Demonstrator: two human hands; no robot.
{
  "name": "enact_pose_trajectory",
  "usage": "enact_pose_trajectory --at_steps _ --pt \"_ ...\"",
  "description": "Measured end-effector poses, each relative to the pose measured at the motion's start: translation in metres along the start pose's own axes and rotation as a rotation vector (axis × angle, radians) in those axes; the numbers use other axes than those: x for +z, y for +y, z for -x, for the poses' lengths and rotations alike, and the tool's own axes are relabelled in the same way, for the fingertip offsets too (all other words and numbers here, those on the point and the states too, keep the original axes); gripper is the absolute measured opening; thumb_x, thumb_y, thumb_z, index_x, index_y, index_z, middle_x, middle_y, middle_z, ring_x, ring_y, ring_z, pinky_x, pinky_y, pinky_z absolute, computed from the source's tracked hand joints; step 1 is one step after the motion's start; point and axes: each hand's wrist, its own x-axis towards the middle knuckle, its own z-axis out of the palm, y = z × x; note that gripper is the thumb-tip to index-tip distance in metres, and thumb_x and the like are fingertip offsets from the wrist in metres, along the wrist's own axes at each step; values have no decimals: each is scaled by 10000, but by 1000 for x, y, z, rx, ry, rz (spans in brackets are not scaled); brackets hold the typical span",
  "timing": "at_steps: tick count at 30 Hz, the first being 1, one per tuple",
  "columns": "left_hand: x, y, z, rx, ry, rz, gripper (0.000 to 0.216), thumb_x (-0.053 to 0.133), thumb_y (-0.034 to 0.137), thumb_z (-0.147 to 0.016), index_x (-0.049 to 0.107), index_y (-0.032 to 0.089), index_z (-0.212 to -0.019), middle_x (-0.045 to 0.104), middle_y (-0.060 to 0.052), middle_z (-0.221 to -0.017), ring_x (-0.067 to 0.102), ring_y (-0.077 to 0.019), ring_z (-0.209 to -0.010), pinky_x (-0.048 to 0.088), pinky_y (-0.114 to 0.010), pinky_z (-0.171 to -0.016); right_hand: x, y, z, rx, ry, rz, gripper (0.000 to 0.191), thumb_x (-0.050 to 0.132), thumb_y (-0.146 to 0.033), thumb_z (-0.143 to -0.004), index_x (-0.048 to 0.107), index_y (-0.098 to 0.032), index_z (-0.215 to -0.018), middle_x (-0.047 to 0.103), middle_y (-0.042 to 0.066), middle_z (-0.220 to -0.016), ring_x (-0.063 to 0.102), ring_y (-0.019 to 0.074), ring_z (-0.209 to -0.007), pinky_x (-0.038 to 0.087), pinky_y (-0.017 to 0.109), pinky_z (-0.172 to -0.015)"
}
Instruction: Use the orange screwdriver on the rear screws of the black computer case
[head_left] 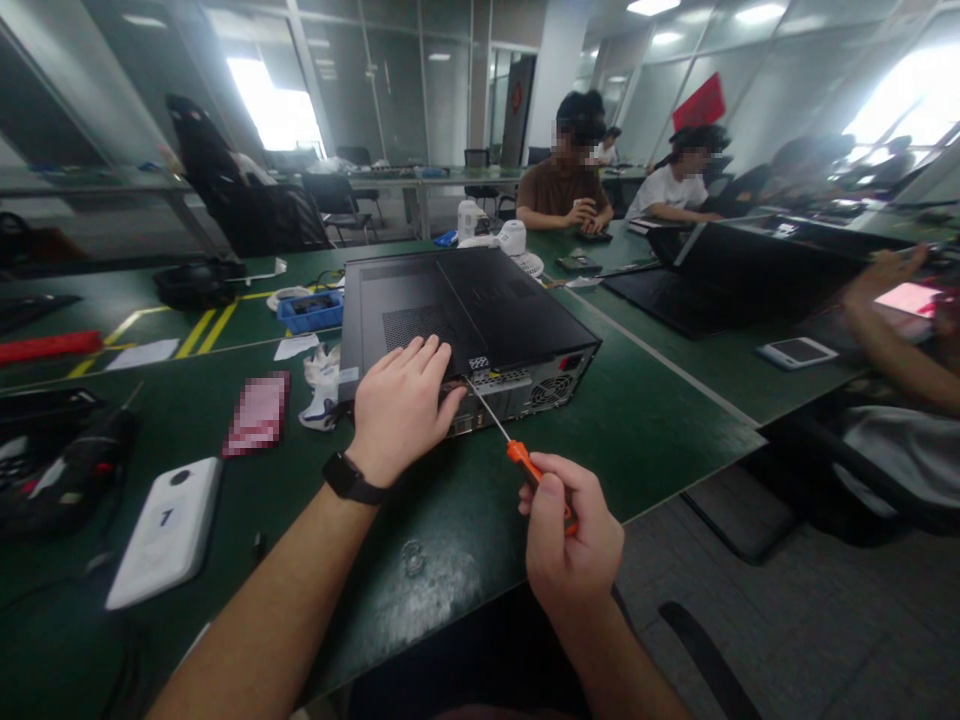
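Observation:
A black desktop computer case [465, 310] lies on its side on the green table [645, 430], its rear panel with fan grille facing me. My left hand [401, 405], with a black watch on the wrist, rests flat on the case's near edge, fingers stretched out. My right hand [571, 535] is closed round the orange handle of a screwdriver [510, 450]. The screwdriver's thin metal shaft points up and left, its tip at the top of the rear panel beside my left thumb.
A white device marked "1" [169, 530] lies at the left, with white gloves [322, 385], a blue parts tray [310, 311] and black gear nearby. Other people sit at the far tables. A person's arm [892, 340] reaches in at right, near a phone [796, 351].

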Motion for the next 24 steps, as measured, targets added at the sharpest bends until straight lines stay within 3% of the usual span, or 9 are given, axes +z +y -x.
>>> enact_pose_trajectory --at_steps 4,10,17,24 --pt "1 0 0 6 5 -2 532 593 366 -1090 669 58 -1517 680 -242 -1596 654 -403 -1501 526 -574 -1248 1 1 3 43 -1 -33 213 617 -236 -1062 683 -215 -1264 785 8 -841 752 154 -604 602 256 -553" --pt "3 -2 0 2 0 -17 528 616 374 -1085 671 79 -1520 682 -223 -1601 656 -389 -1502 517 -542 -1256 0 -7 -1 -37 19 -13 241 647 -197 -979 655 -223 -1219 756 31 -935 780 172 -729 628 270 -618" --pt "1 0 0 9 12 -31 517 632 366 -1084 685 60 -1497 699 -219 -1582 674 -394 -1479 532 -537 -1238 1 -4 0 28 -4 -26 176 603 -208 -1066 673 -235 -1225 762 -17 -811 721 134 -558 570 232 -525" --pt "3 -2 0 19 25 -33 525 645 359 -1077 681 50 -1500 701 -219 -1580 672 -399 -1479 531 -537 -1238 0 -6 -1 -45 11 13 230 668 -197 -979 664 -220 -1208 794 47 -955 815 193 -766 655 286 -647"
